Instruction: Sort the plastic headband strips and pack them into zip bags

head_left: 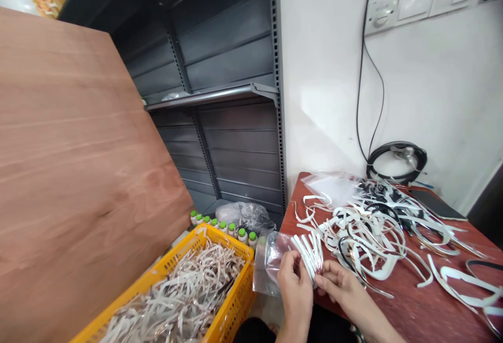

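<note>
A bundle of white curved strips (307, 251), fanned out at the top, is held between my two hands above the table's near left edge. My left hand (295, 288) closes round the left side of the bundle, thumb up. Fingers of my right hand (338, 284) pinch the bundle's lower right side. A clear plastic bag (271, 264) hangs at my left hand, over the gap beside the table; whether the fingers grip it too I cannot tell. Close to my right hand lies a tangled pile of white strips (365, 233), some with shiny coppery sides.
A yellow crate (248, 275) full of similar strips stands at lower left, with green-capped bottles (231, 228) behind it. The red-brown table (428, 301) also bears clear bags (334, 188), a phone (438, 204) and a black cable coil (420, 159). A wooden board (78, 149) leans left, before grey shelving (239, 144).
</note>
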The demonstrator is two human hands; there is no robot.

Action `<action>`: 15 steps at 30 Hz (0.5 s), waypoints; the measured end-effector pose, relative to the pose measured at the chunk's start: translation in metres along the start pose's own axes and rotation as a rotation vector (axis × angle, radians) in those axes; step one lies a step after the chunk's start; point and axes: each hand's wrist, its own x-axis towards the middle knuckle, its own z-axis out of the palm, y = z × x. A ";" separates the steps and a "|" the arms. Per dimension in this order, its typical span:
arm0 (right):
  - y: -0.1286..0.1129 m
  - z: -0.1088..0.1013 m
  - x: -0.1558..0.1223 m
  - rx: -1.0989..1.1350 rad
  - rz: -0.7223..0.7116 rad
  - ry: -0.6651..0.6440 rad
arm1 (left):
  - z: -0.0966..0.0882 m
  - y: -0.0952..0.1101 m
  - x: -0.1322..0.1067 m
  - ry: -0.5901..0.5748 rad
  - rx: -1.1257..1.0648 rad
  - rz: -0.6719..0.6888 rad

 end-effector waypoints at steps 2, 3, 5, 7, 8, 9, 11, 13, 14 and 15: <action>0.004 0.003 0.000 0.040 0.009 -0.030 | 0.000 0.000 0.000 0.053 -0.017 -0.008; 0.006 0.005 0.000 0.046 0.006 -0.041 | 0.000 0.001 0.000 0.083 -0.029 -0.010; 0.007 0.009 0.000 0.022 -0.015 -0.040 | 0.001 0.002 0.000 0.148 -0.047 -0.011; 0.008 0.013 0.001 -0.040 -0.037 -0.022 | 0.001 0.002 -0.001 0.202 -0.053 -0.004; 0.009 0.015 0.001 -0.060 -0.039 -0.017 | 0.001 0.001 -0.002 0.226 -0.052 0.005; 0.009 0.017 0.002 -0.066 -0.035 -0.017 | 0.001 0.001 -0.003 0.249 -0.047 0.021; 0.010 0.019 0.004 -0.069 -0.023 -0.008 | 0.000 0.002 -0.004 0.280 -0.030 0.069; 0.011 0.021 0.006 -0.103 -0.010 0.034 | -0.001 0.003 -0.006 0.283 -0.009 0.110; 0.011 0.022 0.007 -0.131 -0.008 0.058 | -0.002 0.005 -0.006 0.272 -0.004 0.125; 0.010 0.022 0.008 -0.160 -0.009 0.079 | -0.002 0.007 -0.007 0.256 -0.005 0.135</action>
